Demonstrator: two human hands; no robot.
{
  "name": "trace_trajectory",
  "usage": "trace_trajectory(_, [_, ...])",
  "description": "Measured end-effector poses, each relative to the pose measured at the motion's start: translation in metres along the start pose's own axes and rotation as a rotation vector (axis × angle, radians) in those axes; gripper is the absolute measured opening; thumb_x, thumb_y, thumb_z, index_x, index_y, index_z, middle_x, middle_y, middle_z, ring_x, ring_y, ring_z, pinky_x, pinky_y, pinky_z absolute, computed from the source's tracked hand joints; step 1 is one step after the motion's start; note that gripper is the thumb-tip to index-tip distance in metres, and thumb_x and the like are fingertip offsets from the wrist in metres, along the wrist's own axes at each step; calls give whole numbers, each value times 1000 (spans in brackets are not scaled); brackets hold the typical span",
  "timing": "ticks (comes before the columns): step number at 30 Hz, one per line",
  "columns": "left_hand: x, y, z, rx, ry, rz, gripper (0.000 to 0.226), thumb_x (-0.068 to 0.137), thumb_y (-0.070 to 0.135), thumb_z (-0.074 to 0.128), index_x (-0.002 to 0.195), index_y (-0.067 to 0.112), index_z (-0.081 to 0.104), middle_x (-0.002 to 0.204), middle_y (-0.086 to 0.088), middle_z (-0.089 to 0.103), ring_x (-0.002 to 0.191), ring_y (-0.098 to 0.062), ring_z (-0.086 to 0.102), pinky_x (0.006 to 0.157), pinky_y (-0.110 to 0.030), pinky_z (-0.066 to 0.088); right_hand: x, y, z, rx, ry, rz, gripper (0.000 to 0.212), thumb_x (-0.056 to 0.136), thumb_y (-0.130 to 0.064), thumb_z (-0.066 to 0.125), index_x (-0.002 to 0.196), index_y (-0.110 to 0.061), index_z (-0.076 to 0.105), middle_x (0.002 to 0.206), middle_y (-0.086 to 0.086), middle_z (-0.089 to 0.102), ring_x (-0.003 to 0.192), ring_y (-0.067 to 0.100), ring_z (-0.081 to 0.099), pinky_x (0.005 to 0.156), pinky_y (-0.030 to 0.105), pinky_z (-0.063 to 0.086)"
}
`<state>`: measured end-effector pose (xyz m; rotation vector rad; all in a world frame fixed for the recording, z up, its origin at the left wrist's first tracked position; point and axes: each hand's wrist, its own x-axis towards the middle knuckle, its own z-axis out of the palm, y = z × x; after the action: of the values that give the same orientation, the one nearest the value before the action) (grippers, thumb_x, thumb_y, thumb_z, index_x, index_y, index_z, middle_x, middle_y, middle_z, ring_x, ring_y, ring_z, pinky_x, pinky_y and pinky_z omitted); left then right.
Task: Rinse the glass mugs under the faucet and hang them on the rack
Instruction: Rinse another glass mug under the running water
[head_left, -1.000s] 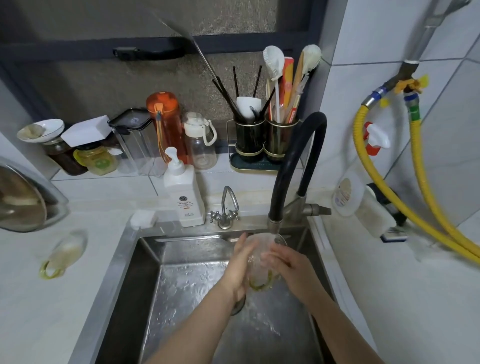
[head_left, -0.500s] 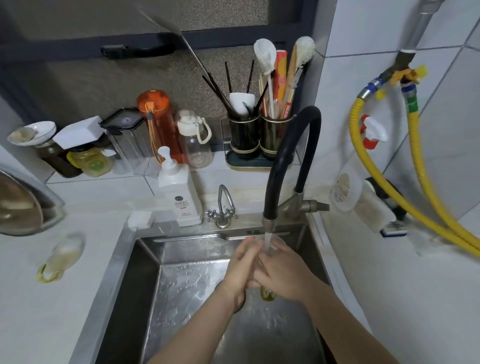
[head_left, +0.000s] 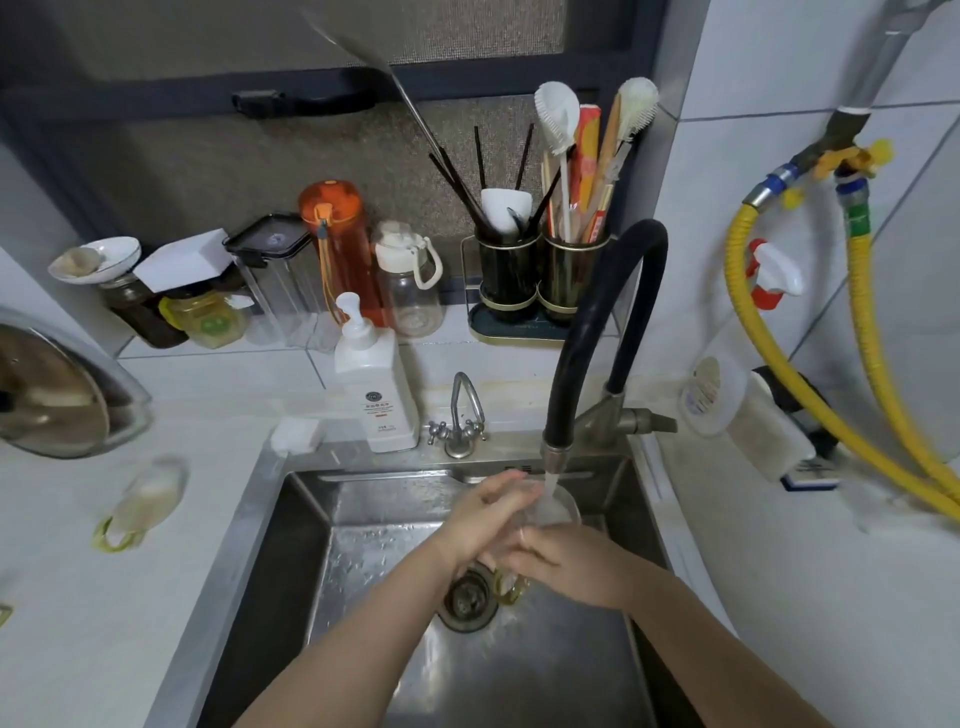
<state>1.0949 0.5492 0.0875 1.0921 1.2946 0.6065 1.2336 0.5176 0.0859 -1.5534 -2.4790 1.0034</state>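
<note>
Over a stainless steel sink (head_left: 291, 525), water runs from a black gooseneck faucet (head_left: 597, 332) into a clear glass mug (head_left: 553, 512) held above the drain (head_left: 467, 597). The left hand (head_left: 485, 519) wraps the mug's side, fingers curled against the glass; the right hand (head_left: 566, 564) clasps it from below, fingers closed on it. A second mug (head_left: 143, 501) lies blurred on the white counter (head_left: 78, 623), left of the sink.

We are viewing through a single wide-angle head camera, looking forward and steeply down into the sink (head_left: 291, 545) from close above. The faucet (head_left: 597, 332) is sitting near frame centre, both forearms are entering from the bottom edge, and the tiled wall (head_left: 779, 130) is bending at right.
</note>
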Motion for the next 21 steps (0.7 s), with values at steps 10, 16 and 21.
trace_trajectory(10, [-18,-28,-3,-273,-154,132,71,70,61,70,134,50,41,133,6,58,120,-12,58,106,-39,40,4,-5,-3,576,423,126,30,101,-29,40,97,-24,69,94,-8,71,83,-3,67,78,16,49])
trace_trajectory(16, [-16,-26,13,-247,200,265,31,88,34,63,114,21,53,102,-2,65,90,-10,65,71,-11,50,15,-6,8,616,357,263,29,98,-26,46,89,-29,73,101,0,73,86,5,68,81,23,48])
trace_trajectory(21, [2,-13,5,-168,202,166,60,73,63,65,114,21,51,106,-1,64,97,-11,63,76,-19,49,7,0,13,347,194,91,29,96,-35,43,120,-24,53,114,-5,66,104,8,63,95,37,50])
